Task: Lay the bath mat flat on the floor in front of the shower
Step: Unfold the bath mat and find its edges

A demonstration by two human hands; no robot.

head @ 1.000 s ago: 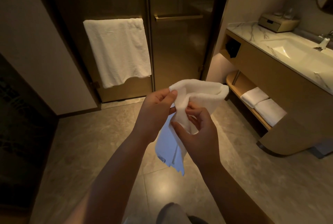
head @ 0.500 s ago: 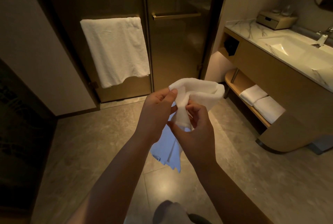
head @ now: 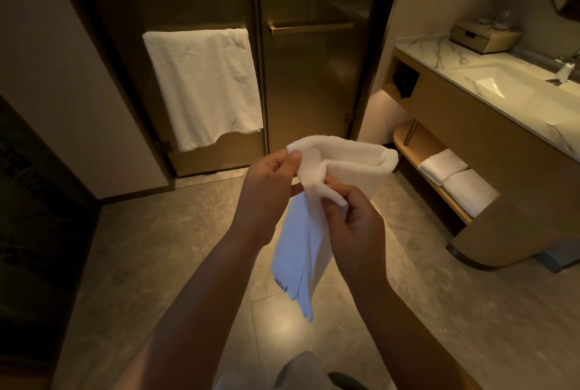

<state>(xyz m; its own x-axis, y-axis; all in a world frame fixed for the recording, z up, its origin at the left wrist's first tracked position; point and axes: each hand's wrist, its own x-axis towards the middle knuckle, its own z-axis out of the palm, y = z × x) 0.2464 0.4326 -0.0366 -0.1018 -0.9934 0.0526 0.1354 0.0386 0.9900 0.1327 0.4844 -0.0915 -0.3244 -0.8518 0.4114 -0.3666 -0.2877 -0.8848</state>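
Note:
A white bath mat, still folded, hangs in the air at chest height, its lower end drooping toward the tiled floor. My left hand pinches its upper left corner. My right hand grips a bunched fold just below. The glass shower doors stand shut straight ahead, beyond the mat.
A white towel hangs on the left door's bar. A vanity with a sink fills the right side, with two folded towels on its low shelf. A dark wall panel stands on the left.
My right hand has shifted its fingers along the fold, working at the mat's edge. Both hands and the mat stay about where they were.

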